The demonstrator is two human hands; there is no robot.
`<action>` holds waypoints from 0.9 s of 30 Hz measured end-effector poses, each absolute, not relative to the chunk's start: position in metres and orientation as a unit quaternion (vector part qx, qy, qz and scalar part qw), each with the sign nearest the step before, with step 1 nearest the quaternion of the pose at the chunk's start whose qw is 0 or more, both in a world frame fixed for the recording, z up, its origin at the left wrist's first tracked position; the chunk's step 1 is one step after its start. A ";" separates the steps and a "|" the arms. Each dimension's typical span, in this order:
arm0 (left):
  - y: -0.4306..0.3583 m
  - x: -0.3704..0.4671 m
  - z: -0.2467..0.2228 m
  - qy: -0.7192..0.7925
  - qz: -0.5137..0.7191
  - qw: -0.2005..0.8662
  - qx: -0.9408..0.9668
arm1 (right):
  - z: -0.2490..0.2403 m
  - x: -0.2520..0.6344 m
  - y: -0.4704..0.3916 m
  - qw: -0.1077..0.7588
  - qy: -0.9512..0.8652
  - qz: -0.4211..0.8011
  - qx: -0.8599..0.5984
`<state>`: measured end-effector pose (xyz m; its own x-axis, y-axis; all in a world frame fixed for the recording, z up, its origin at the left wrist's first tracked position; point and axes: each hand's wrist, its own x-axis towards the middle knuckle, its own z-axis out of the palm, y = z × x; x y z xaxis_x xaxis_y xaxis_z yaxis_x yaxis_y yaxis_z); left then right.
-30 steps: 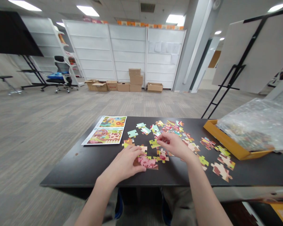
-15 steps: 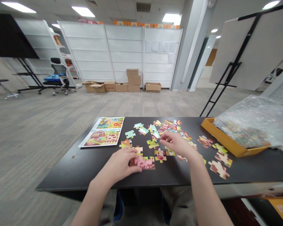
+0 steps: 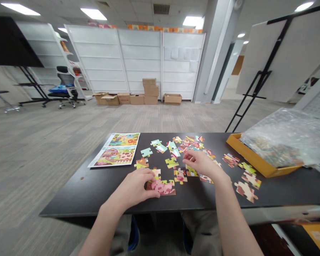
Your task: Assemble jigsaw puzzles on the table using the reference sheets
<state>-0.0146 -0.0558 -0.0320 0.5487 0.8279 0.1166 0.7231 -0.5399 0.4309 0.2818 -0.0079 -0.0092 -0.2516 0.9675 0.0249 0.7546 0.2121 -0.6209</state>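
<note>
My left hand (image 3: 137,185) rests at the left end of the joined pink jigsaw pieces (image 3: 164,187). Its thumb and fingers are apart and touch the pieces, covering their left side. My right hand (image 3: 198,161) is over the jigsaw pieces on the right, fingers curled in and thumb near the index finger. Whatever lies between those fingertips is hidden. Just left of it are a green piece (image 3: 171,163) and a piece with a pink animal face (image 3: 180,175). A yellow-green piece (image 3: 191,171) lies beneath its fingers. Pale blue pieces (image 3: 146,152) are farther back.
A printed picture sheet (image 3: 114,149) lies at the table's left. On the right, an orange box tray (image 3: 266,170) holds plastic-wrapped contents (image 3: 278,137). Loose brown-and-cream pieces (image 3: 246,191) lie in front of it on the black table (image 3: 96,192).
My right hand has shifted very slightly to the right, uncovering more of the yellow-green piece under it. My left hand stays on the pink pieces. The camera view has moved a little.
</note>
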 end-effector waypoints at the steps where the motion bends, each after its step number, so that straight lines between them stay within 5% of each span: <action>1: -0.052 -0.019 -0.033 0.444 0.167 0.175 0.862 | -0.009 0.281 -0.008 0.208 -0.751 0.253 -0.574; 8: -0.004 -0.078 -0.043 0.530 0.278 0.116 0.793 | -0.010 0.270 -0.008 0.211 -0.765 0.262 -0.549; 18: -0.005 -0.081 -0.059 0.528 0.220 0.141 0.808 | -0.018 0.205 -0.026 0.175 -0.864 0.253 -0.398; 27: -0.006 -0.075 -0.060 0.541 0.231 0.115 0.800 | -0.018 0.196 -0.035 0.123 -0.850 0.277 -0.431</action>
